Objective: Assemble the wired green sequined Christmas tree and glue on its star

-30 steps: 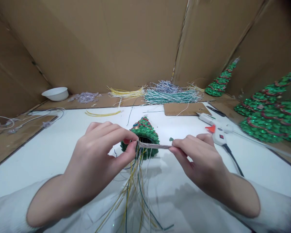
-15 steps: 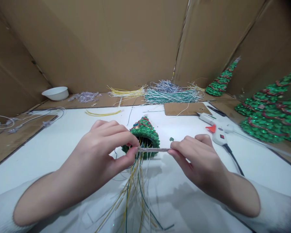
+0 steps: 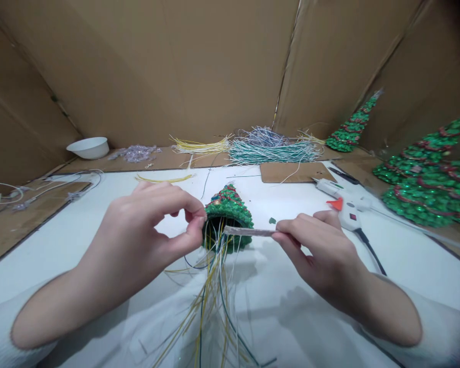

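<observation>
A small green Christmas tree with red trim lies on the white table, its hollow base facing me. Several yellow, white and green wires trail from that opening towards me. My right hand pinches one end of a flat greyish strip, whose free end reaches left across the opening. At the left edge of the base, my left hand has thumb and forefinger closed in a pinch. Whatever is between those fingertips, if anything, is too small to make out. A small green leaf-shaped piece lies by my right fingers.
A glue gun with an orange trigger lies at the right, its cord running forward. Finished-looking trees stand beyond it. Bundles of wire, a cardboard piece and a white bowl line the back, before cardboard walls.
My left fingers have let go of the strip's left end and moved left, to the edge of the tree's base. My right hand, still holding the strip, has shifted slightly right.
</observation>
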A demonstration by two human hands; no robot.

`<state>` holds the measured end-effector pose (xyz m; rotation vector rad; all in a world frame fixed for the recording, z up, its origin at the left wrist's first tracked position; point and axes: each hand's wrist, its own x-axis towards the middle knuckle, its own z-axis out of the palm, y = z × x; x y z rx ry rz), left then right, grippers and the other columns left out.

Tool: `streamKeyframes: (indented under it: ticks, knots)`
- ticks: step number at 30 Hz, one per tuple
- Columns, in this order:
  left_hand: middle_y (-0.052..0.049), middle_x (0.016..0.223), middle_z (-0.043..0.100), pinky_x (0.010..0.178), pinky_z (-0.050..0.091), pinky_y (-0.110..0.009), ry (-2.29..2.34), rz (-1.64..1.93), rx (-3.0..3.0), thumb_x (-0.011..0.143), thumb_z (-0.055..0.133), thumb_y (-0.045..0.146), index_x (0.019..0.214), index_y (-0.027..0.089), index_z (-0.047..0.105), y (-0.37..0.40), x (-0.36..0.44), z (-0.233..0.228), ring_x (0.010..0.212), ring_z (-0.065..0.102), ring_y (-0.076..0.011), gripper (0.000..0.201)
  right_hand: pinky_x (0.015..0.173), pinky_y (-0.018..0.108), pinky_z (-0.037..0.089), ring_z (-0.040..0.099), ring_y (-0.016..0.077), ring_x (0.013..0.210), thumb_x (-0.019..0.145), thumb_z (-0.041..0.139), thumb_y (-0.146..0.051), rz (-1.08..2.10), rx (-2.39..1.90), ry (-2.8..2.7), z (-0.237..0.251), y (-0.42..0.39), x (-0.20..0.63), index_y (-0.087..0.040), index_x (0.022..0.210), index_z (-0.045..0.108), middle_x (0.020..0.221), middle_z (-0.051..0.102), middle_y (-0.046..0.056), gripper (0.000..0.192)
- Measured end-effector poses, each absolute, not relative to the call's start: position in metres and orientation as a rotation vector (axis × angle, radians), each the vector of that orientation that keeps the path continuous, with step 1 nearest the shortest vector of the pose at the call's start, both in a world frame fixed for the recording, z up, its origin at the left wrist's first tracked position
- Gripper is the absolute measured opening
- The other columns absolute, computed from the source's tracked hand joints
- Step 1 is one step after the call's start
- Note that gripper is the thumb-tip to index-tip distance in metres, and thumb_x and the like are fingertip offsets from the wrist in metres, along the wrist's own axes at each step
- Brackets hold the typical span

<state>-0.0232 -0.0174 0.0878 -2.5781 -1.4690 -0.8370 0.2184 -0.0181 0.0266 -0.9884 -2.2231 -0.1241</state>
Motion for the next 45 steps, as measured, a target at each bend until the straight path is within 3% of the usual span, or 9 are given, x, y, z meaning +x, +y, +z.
streamKeyframes:
  ticks: [11, 17, 27, 35, 45]
  knots:
    - [0.009, 0.068, 0.062, 0.069, 0.037, -0.022, -1.53, -0.911, -2.672, 0.079, 0.059, 0.019, 0.075, 0.024, 0.063, -0.018, -0.016, 0.08, 0.065, 0.053, -0.0078, 0.007, 0.061, 0.024, 0.032, 0.041, 0.0094, 0.055, 0.09, 0.051, -0.018, 0.322, -1.156, -2.174, 0.038, -0.018, 0.214, -0.02, 0.077, 0.053, 0.06, 0.054, -0.007, 0.013]
    - [0.009, 0.068, 0.062, 0.068, 0.038, -0.02, -1.595, -0.956, -2.773, 0.081, 0.06, 0.022, 0.077, 0.024, 0.063, -0.018, -0.019, 0.08, 0.066, 0.054, -0.0067, 0.005, 0.058, 0.023, 0.032, 0.041, 0.0106, 0.058, 0.09, 0.051, -0.021, 0.393, -1.214, -2.145, 0.037, -0.019, 0.213, -0.021, 0.076, 0.054, 0.06, 0.054, -0.006, 0.014]
    - [0.01, 0.068, 0.059, 0.068, 0.036, -0.02, -1.555, -0.971, -2.688, 0.079, 0.061, 0.023, 0.074, 0.023, 0.059, -0.019, -0.015, 0.075, 0.065, 0.05, -0.0069, 0.006, 0.063, 0.025, 0.03, 0.041, 0.0089, 0.055, 0.089, 0.052, -0.016, 0.294, -1.116, -2.168, 0.036, -0.023, 0.21, -0.019, 0.079, 0.053, 0.062, 0.054, -0.007, 0.01]
    - [0.01, 0.067, 0.061, 0.064, 0.037, -0.018, -1.688, -0.898, -2.707, 0.076, 0.061, 0.022, 0.071, 0.025, 0.063, -0.023, -0.013, 0.08, 0.067, 0.051, -0.0073, 0.006, 0.063, 0.028, 0.026, 0.04, 0.0104, 0.054, 0.091, 0.048, -0.019, -0.067, -1.033, -2.186, 0.031, -0.029, 0.207, -0.017, 0.077, 0.053, 0.061, 0.054, -0.004, 0.016]
    - [0.009, 0.057, 0.058, 0.053, 0.038, -0.016, -1.972, -0.875, -2.849, 0.071, 0.059, 0.018, 0.06, 0.021, 0.061, -0.02, -0.011, 0.087, 0.054, 0.052, -0.0068, 0.012, 0.06, 0.03, 0.023, 0.039, 0.0119, 0.052, 0.094, 0.043, -0.02, -0.242, -0.992, -2.246, 0.033, -0.032, 0.204, -0.016, 0.075, 0.054, 0.056, 0.05, -0.002, 0.023]
